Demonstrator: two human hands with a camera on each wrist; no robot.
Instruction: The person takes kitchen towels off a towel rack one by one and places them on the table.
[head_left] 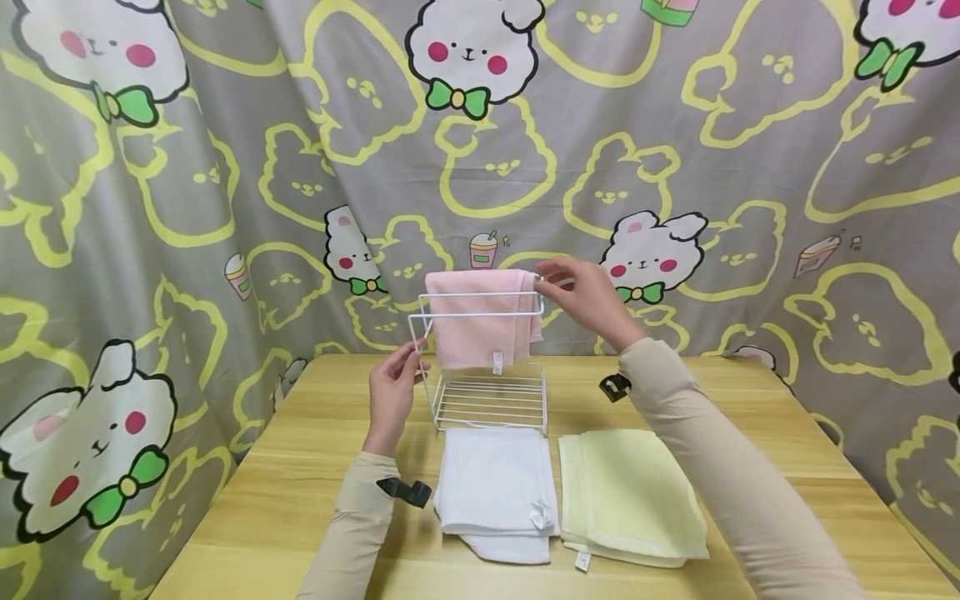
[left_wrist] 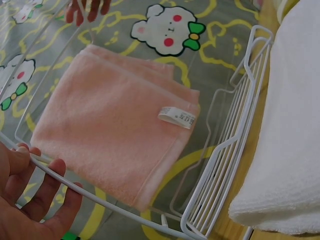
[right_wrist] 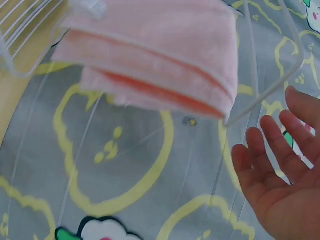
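Note:
A white wire rack (head_left: 489,407) stands on the table with a folded pink towel (head_left: 480,333) draped over its upper rear bar. The towel's white label (left_wrist: 176,117) hangs at its lower edge. My left hand (head_left: 392,387) holds the rack's left side wire between thumb and fingers, as the left wrist view shows. By the rack's upper right corner is my right hand (head_left: 588,293); in the right wrist view its fingers (right_wrist: 270,150) are spread and relaxed beside the wire, gripping nothing. Whether a fingertip touches the wire, I cannot tell.
In front of the rack lies a folded white towel (head_left: 495,483), close to its base. A folded yellow towel (head_left: 633,496) lies to the right of that, under my right forearm. A patterned curtain (head_left: 480,183) hangs behind the wooden table (head_left: 255,508).

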